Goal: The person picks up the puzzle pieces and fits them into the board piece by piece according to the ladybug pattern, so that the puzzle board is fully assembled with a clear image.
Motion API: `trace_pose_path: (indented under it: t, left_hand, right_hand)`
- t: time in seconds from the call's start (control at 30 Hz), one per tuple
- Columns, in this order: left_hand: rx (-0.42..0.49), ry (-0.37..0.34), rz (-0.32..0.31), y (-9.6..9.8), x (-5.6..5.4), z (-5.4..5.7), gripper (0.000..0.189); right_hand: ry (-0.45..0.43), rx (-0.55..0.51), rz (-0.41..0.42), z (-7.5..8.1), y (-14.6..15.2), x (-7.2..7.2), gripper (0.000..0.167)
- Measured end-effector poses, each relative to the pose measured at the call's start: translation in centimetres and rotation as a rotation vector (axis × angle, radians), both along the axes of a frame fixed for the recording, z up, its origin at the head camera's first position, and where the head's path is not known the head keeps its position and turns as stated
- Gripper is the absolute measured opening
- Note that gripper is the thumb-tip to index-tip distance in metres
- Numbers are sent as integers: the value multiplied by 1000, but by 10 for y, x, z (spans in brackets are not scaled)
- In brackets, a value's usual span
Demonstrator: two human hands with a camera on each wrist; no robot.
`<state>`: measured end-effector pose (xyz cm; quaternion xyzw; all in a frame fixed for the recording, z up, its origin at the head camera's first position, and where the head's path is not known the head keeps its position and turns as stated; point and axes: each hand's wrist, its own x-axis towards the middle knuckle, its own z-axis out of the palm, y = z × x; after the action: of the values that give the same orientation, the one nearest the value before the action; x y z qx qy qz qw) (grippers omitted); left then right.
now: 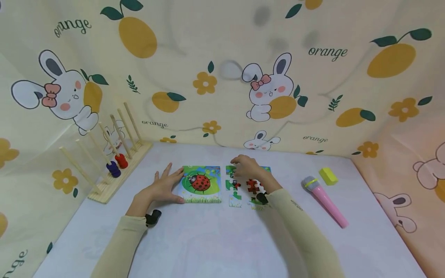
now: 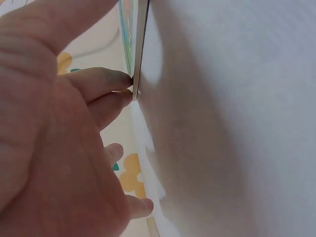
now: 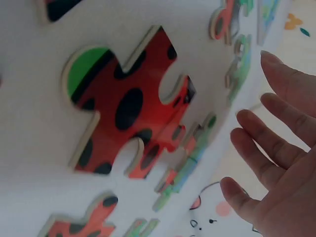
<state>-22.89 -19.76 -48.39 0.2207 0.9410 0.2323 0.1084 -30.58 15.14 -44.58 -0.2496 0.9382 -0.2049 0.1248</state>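
Observation:
A square ladybug picture board lies flat on the table. My left hand is spread at its left side, thumb by the lower corner and forefinger by the upper one. In the left wrist view two fingertips touch the board's edge. My right hand hovers over the loose jigsaw pieces right of the board, partly hiding them. Its fingers are extended and hold nothing in the right wrist view. Below them lies a red, black-spotted puzzle piece with a green knob, among several other pieces.
To the left stands a wooden peg rack with blue rings and red rings on its pegs. A pink toy microphone and a yellow block lie to the right. A printed cloth backdrop rises behind the white table.

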Motion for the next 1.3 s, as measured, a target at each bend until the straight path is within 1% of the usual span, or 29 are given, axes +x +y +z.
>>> trace_pose_path:
  t: [0.23, 0.4, 0.63, 0.8, 0.97, 1.3]
  left_hand:
    - [-1, -3, 1, 0, 1, 2, 111]
    - [-1, -6, 8, 1, 0, 4, 111]
    - [0, -28, 20, 2, 0, 4, 112]
    - [1, -42, 22, 2, 0, 4, 112]
    - [5, -55, 31, 2, 0, 4, 112]
    - [-1, -56, 43, 2, 1, 6, 112]
  right_hand:
    - [33, 39, -43, -13, -12, -9, 47]
    - [42, 33, -72, -20, -12, -12, 50]
    - [35, 27, -89, -21, -13, -11, 51]
    - [34, 29, -85, -21, -13, -12, 52]
    - [35, 36, -86, -20, -11, -13, 49]
    - [51, 63, -66, -20, -12, -14, 43]
